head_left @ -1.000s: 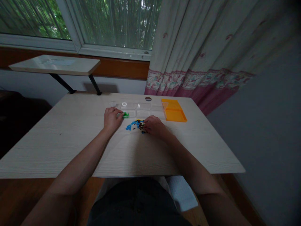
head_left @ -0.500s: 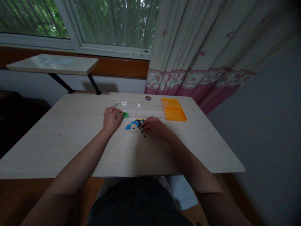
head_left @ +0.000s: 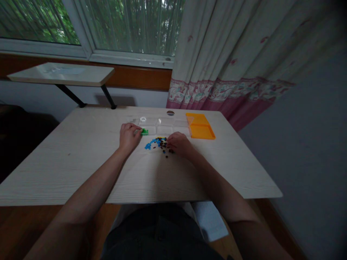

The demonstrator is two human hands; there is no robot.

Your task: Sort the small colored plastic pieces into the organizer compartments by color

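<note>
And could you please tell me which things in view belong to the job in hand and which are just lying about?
In use: small blue plastic pieces and dark brown pieces by the right hand; small green pieces by the left hand; clear divided plastic box; probably the flat orange plastic tray beside it.

Just around: raised white shelf; pink-and-white patterned curtain.

Your one camera sits on your head, above the near side of the desk (head_left: 54, 173), facing forward and down, far enough back to fit your body (head_left: 159, 233) before the desk and the window (head_left: 132, 29) beyond it.
</note>
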